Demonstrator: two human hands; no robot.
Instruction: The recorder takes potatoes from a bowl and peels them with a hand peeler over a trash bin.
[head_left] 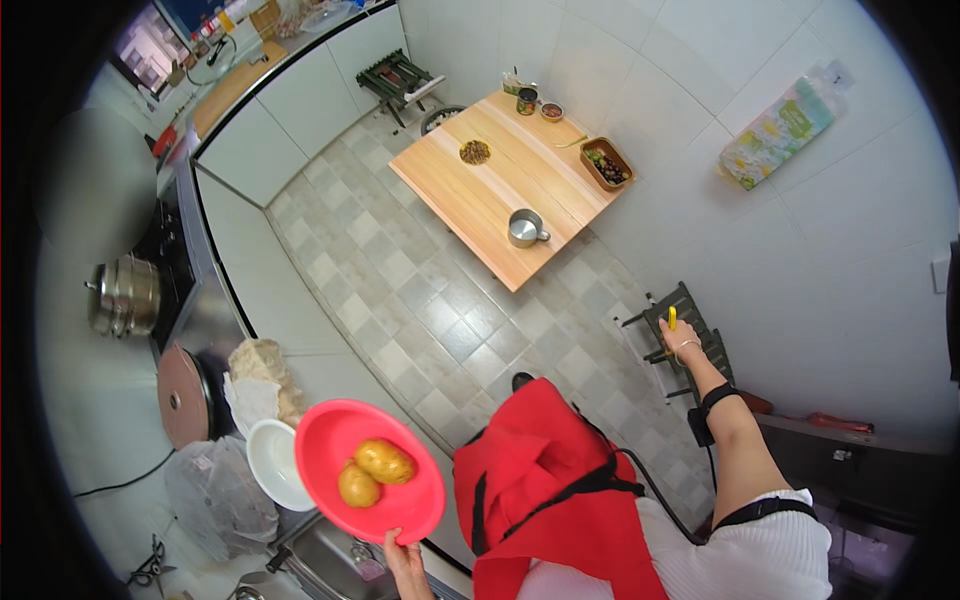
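Note:
My left hand (pixel 403 558) grips the near rim of a pinkish-red plastic basin (pixel 425 500), holding it out over the counter side. Two yellow-brown potatoes, one larger (pixel 386 461) and one smaller (pixel 357 485), lie in it touching each other. My right hand (pixel 681 340) is stretched out to the right, its fingers closed round a small yellow tool (pixel 672 317). Only the tool's yellow end shows, so its kind is unclear. Below that hand, seen from above, is a dark green folding stool (pixel 705 330).
A wooden table (pixel 440 180) ahead carries a metal cup (pixel 524 228), a basket of fruit (pixel 607 164) and small containers. Along the left counter are a white bowl (pixel 278 470), a steel pot (pixel 130 297) and a sink (pixel 330 565). Another folding stool (pixel 393 82) stands farther off.

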